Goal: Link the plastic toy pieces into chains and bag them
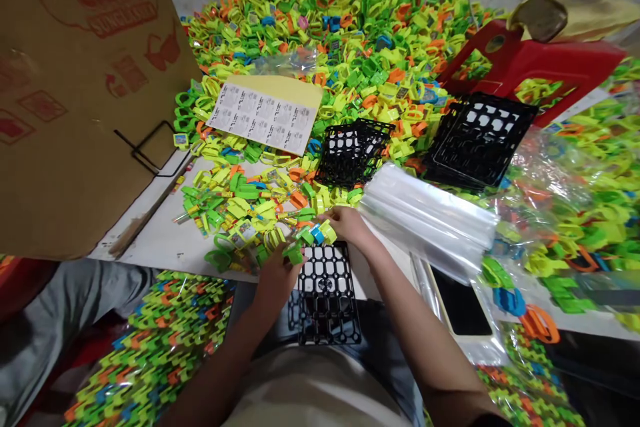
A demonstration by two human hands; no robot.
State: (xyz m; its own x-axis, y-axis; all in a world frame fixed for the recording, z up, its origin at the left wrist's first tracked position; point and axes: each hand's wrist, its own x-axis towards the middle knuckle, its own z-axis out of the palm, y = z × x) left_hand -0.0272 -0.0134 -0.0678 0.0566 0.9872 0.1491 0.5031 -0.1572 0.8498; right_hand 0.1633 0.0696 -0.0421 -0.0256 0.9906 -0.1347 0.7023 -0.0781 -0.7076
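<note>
A row of toys (317,235), green, blue and yellow, is held up between the hands, just above the far end of a black grid (327,290). The grip of the left hand (277,270) looks closed on its green end; the right hand (346,221) has bent fingers by the yellow end, but whether that grip is clamped I cannot tell. The grid reaches from the tabletop (163,240) edge over the lap, with no toy seen seated in it, so work on this one seems barely begun. Elsewhere much looks done: below the tabletop, plastic-covered packs (145,347) show toys in neat rows. Far more appears left: a loose heap (250,203) beside the left hand, a huge pile (370,33) behind, stacked grids (477,140), seemingly unused clear bags (430,213), and a label sheet (265,113) whose printed labels look mostly unpeeled.
</note>
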